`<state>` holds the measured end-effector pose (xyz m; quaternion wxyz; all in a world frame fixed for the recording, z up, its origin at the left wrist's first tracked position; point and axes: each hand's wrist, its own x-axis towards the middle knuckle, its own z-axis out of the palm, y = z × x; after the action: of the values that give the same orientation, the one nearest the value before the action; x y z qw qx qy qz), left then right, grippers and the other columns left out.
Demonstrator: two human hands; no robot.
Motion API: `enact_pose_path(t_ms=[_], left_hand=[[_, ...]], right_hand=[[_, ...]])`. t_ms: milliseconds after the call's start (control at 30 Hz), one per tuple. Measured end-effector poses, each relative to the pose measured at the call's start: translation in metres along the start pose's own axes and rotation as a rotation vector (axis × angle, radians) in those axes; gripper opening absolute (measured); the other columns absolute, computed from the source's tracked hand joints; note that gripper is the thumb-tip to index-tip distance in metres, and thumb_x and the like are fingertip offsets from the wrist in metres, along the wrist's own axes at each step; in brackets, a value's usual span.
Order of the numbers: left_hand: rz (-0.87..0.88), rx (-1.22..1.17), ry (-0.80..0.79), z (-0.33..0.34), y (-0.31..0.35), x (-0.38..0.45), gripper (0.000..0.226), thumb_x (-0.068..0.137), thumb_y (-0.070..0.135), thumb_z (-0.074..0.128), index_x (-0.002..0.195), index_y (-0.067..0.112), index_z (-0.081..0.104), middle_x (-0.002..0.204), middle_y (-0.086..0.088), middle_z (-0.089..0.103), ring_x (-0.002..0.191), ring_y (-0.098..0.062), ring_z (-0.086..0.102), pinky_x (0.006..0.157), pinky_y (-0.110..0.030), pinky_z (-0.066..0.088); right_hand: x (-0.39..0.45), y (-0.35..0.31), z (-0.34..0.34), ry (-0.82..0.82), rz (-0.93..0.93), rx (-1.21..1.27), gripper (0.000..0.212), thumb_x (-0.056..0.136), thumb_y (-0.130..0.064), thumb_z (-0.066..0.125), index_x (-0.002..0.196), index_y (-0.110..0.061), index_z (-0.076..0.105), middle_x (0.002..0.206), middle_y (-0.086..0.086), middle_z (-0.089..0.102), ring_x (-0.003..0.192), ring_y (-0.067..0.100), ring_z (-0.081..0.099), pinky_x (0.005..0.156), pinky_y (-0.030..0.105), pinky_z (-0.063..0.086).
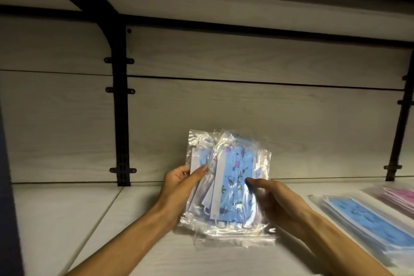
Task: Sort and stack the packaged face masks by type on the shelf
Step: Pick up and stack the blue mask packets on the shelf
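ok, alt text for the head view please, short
Two hands hold a bundle of clear-bagged blue patterned masks upright above a pale shelf: left hand grips its left edge, right hand its right side. A stack of blue masks and a pink stack lie at right.

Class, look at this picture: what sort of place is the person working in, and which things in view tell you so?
Probably a shop or stockroom display shelf. Clues: a pale wood-look shelf on black slotted uprights, sorted stacks of blue masks and pink masks, and both hands holding a bundle of packaged printed masks.
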<state>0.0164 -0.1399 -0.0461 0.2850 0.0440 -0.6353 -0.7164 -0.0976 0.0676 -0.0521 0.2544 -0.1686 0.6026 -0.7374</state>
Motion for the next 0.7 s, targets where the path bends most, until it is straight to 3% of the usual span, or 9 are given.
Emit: enact_pose_path(t_ms=[67,133,200,267,367,500,567,700], left_hand=[[-0.017,-0.034,0.018,0.000,0.002,0.000,0.022,0.085,0.019,0.077,0.105,0.010,0.075,0.099,-0.006,0.079,0.089,-0.013,0.076,0.066,-0.016,0.056],[-0.060,-0.035,0.047,0.001,0.004,0.001,0.023,0.081,0.030,0.079,0.098,0.014,0.076,0.095,-0.001,0.079,0.088,-0.012,0.075,0.070,-0.025,0.055],[-0.131,-0.023,0.088,0.001,0.003,0.003,0.028,0.082,0.041,0.076,0.095,0.017,0.076,0.095,0.000,0.079,0.092,-0.017,0.073,0.079,-0.035,0.053],[-0.144,-0.015,0.090,0.001,0.002,0.004,0.029,0.087,0.039,0.069,0.103,0.016,0.076,0.101,-0.006,0.077,0.100,-0.030,0.070,0.088,-0.042,0.053],[-0.108,0.042,0.128,-0.002,0.001,0.006,0.017,0.087,0.031,0.071,0.097,0.019,0.075,0.090,0.002,0.078,0.096,-0.026,0.069,0.084,-0.037,0.048],[-0.086,0.010,0.095,-0.003,0.003,0.007,0.022,0.086,0.024,0.075,0.107,0.017,0.072,0.092,0.002,0.079,0.084,-0.014,0.075,0.067,-0.022,0.053],[-0.076,-0.005,0.088,-0.003,0.004,0.006,0.024,0.083,0.023,0.078,0.105,0.017,0.070,0.088,0.004,0.079,0.076,-0.008,0.075,0.054,-0.015,0.053],[-0.083,-0.068,0.040,-0.003,0.004,0.004,0.034,0.078,0.021,0.082,0.109,0.014,0.070,0.094,-0.004,0.079,0.084,-0.016,0.076,0.061,-0.021,0.056]], right_hand=[[0.001,0.002,-0.001,-0.025,-0.056,-0.005,0.045,0.058,-0.035,0.095,0.048,-0.018,0.055,0.054,0.000,0.024,0.048,0.014,0.018,0.068,0.031,0.039],[0.001,0.002,-0.002,-0.022,-0.085,-0.011,0.048,0.065,-0.034,0.090,0.045,-0.022,0.048,0.050,0.000,0.024,0.043,0.014,0.019,0.073,0.032,0.035],[0.000,0.002,-0.004,0.000,-0.093,-0.013,0.044,0.066,-0.032,0.087,0.047,-0.021,0.049,0.052,0.003,0.026,0.044,0.015,0.019,0.064,0.031,0.034],[0.000,0.001,-0.006,0.046,-0.098,0.003,0.040,0.067,-0.029,0.084,0.046,-0.021,0.052,0.053,0.003,0.026,0.044,0.015,0.020,0.056,0.029,0.031],[0.001,0.002,-0.009,0.131,-0.113,0.052,0.039,0.071,-0.025,0.083,0.047,-0.018,0.053,0.050,0.002,0.027,0.042,0.013,0.021,0.044,0.025,0.033],[0.003,-0.002,-0.010,0.211,-0.035,0.118,0.026,0.077,-0.022,0.080,0.087,-0.008,0.061,0.048,-0.002,0.021,0.041,0.011,0.019,0.033,0.022,0.027],[0.004,-0.003,-0.011,0.209,0.021,0.109,0.033,0.068,-0.025,0.084,0.085,-0.009,0.060,0.048,-0.004,0.021,0.041,0.010,0.018,0.033,0.023,0.020],[0.005,-0.002,-0.011,0.161,0.053,0.122,0.051,0.057,-0.024,0.089,0.093,-0.014,0.055,0.050,-0.002,0.024,0.044,0.009,0.020,0.034,0.021,0.026]])
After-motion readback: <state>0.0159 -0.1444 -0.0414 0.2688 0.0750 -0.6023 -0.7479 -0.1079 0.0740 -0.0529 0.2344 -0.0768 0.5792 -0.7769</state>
